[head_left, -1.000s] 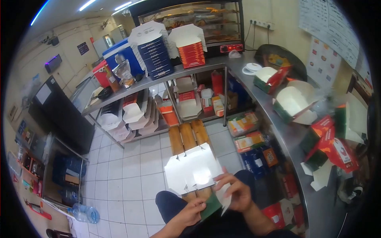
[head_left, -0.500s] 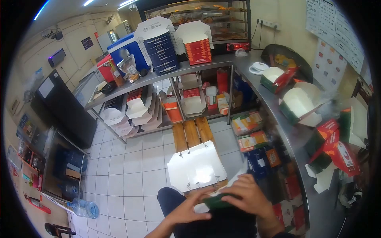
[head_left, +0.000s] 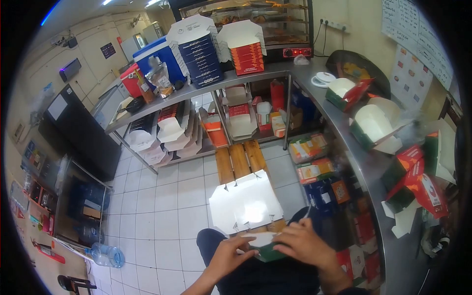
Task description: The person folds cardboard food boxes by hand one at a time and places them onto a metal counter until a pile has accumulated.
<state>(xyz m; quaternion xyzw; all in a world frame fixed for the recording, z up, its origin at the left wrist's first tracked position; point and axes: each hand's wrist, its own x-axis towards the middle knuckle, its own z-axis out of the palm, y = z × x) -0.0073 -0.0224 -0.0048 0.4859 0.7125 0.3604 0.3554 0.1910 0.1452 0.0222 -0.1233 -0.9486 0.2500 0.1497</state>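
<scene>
Over the person's lap, a green box with a white inside (head_left: 268,251) is held between both hands. My left hand (head_left: 229,256) grips its left side with thumb and fingers. On the right side, my right hand (head_left: 304,245) has its fingers closed on the box edge. Just beyond the hands, a flat white cardboard sheet (head_left: 241,204) lies on a slatted wooden bench (head_left: 239,160).
A steel counter (head_left: 351,152) on the right bears open green and red boxes (head_left: 376,125). Stacked blue boxes (head_left: 201,59) and red boxes (head_left: 248,58) stand on the far counter. Flat cardboard fills the shelf below. Water bottles (head_left: 108,255) lie on the floor at left.
The green box has turned, so its white inside shows more between the hands. Both hands have shifted slightly. The person's right knee now shows beyond the right hand.
</scene>
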